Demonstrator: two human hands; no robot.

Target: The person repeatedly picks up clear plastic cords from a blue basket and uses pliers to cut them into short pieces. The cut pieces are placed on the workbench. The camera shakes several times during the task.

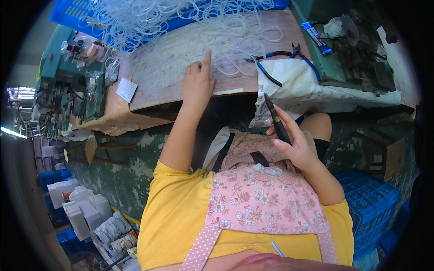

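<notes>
Clear tubing loops just ahead of the pointing left hand

The tangle of clear tubing rings (217, 31) lies on the tabletop (167, 77), directly beyond and slightly right of the left hand (198, 83), whose forefinger is stretched out onto the board with the other fingers curled in, holding nothing. The right hand (296, 147) sits well back over the lap, wrapped around a dark slim tool (276, 119) whose long axis points up toward the tabletop. Blue-handled pliers (275, 61) lie to the right of the left hand.
</notes>
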